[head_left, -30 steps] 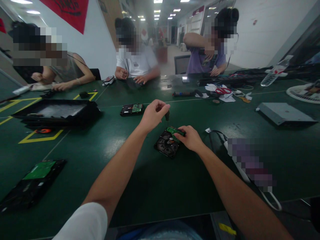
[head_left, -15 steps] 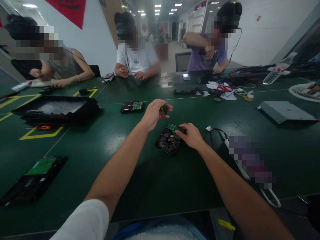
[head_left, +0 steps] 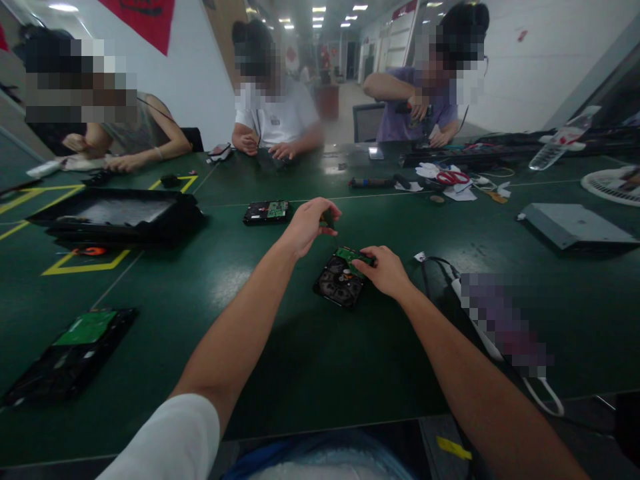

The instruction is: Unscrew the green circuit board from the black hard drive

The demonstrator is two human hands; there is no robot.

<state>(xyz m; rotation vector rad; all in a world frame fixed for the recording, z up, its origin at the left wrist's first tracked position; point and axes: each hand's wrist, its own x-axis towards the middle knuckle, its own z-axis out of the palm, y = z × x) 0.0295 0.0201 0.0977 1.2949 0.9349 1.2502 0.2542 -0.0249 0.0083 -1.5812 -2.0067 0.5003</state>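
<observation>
A black hard drive (head_left: 339,283) with a green circuit board lies tilted in angle on the dark green table (head_left: 300,373), in front of me. My right hand (head_left: 383,268) grips its right edge, thumb over the green board. Above the drive's upper left, my left hand (head_left: 316,223) is curled round a small dark object (head_left: 329,220), possibly a tool handle; its lower part is too faint to make out. A second hard drive (head_left: 267,211) lies beyond my left hand, and a third (head_left: 73,353) lies at the left front.
Black trays (head_left: 117,217) sit at the left, an orange-handled tool (head_left: 91,251) beside them. A metal case (head_left: 577,225), a white power strip (head_left: 477,320) with cable, red scissors (head_left: 453,177) and a bottle (head_left: 565,140) are at the right. Three people work across the table.
The whole view has shifted slightly. My left hand has turned a little, so the object in it shows darker and at another angle. My right hand keeps its hold on the drive.
</observation>
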